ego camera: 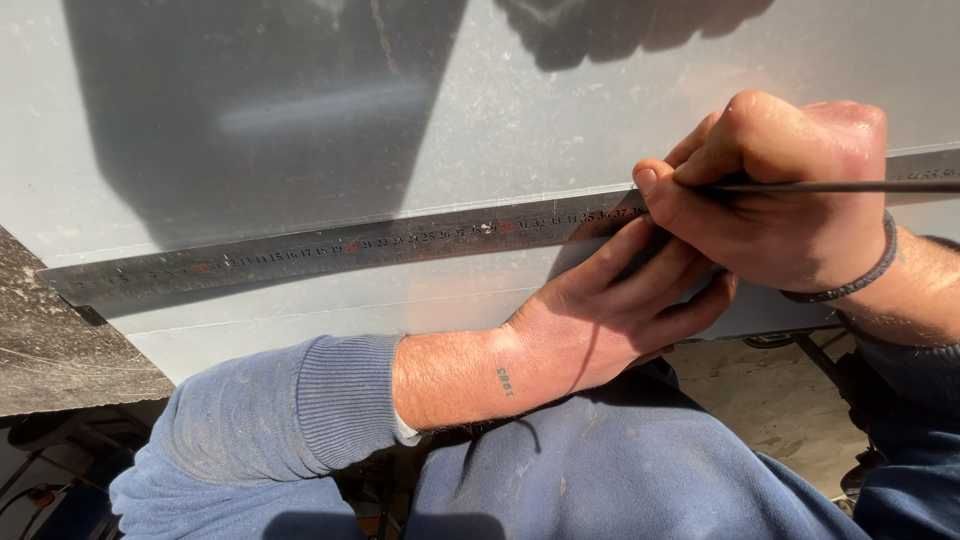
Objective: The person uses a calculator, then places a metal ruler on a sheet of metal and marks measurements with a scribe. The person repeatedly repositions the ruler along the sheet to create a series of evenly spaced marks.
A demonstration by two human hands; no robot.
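Left hand [610, 310] presses the steel ruler [330, 247] flat near the metal sheet's [500, 110] front edge; right hand [780, 190] fingers clamped on a thin scriber [850, 186].

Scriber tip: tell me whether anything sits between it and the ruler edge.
Nothing visible does. The right hand holds the thin scriber against the steel ruler; the left hand presses below on the grey sheet. The tip itself is hidden.

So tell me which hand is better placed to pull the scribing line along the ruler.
Right hand, probably: it grips the thin scribing rod at the steel ruler edge, while the left hand presses the ruler against the grey sheet.
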